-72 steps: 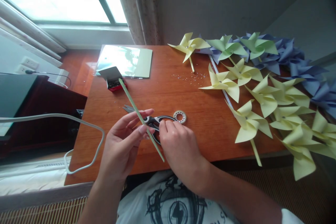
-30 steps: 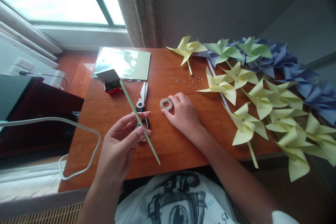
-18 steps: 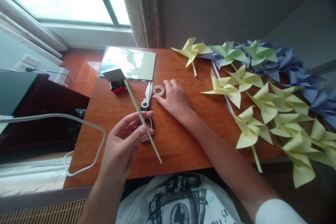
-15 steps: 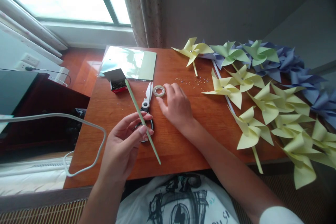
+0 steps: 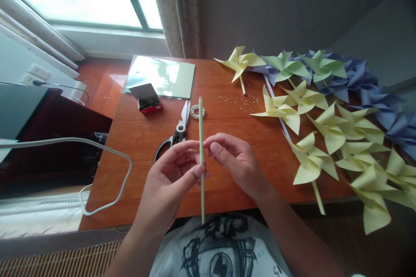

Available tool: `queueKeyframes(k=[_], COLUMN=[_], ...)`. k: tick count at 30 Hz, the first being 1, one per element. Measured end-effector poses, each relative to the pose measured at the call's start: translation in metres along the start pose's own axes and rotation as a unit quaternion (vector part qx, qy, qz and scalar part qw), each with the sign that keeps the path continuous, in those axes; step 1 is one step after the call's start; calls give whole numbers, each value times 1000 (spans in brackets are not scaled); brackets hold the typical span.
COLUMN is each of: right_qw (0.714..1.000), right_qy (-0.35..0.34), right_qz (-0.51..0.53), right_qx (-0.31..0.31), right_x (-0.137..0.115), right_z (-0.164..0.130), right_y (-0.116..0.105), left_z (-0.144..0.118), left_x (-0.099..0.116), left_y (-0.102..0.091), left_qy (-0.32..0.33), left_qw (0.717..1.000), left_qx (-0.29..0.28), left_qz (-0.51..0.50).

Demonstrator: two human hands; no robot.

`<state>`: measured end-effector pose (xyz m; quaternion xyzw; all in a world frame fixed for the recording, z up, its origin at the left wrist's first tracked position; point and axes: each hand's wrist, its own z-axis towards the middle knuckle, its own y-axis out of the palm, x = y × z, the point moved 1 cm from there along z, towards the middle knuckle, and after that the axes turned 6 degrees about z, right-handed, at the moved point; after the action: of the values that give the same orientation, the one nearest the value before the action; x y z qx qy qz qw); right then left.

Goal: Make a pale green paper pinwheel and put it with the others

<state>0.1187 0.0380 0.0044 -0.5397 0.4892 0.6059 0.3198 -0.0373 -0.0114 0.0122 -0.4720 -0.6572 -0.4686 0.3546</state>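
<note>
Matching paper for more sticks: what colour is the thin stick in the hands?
Pale green thin paper stick, head view.

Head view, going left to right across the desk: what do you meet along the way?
White cable → small open box → scissors → left hand holding the green paper stick → right hand → yellow pinwheels → blue pinwheels.
</note>
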Motion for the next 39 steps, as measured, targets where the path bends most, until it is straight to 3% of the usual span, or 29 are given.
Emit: queueKeyframes(k=[7, 24, 32, 39], right_qw=[998, 994, 999, 996], right_qy=[13, 42, 23, -8], right_qz=[57, 92, 30, -47], right_qx=[-2, 36, 38, 76], right_x=[-7, 2, -2, -1], right_z=[-22, -27, -27, -28], right_y=[-13, -28, -29, -26], left_z=[0, 5, 6, 5], left_x=[-11, -16, -19, -17], left_y=[21, 38, 38, 40], left_qy=[-28, -77, -50, 5], left_qw=[998, 994, 996, 997], left_qx=[-53, -67, -67, -40], left_qz=[-24, -49, -22, 73])
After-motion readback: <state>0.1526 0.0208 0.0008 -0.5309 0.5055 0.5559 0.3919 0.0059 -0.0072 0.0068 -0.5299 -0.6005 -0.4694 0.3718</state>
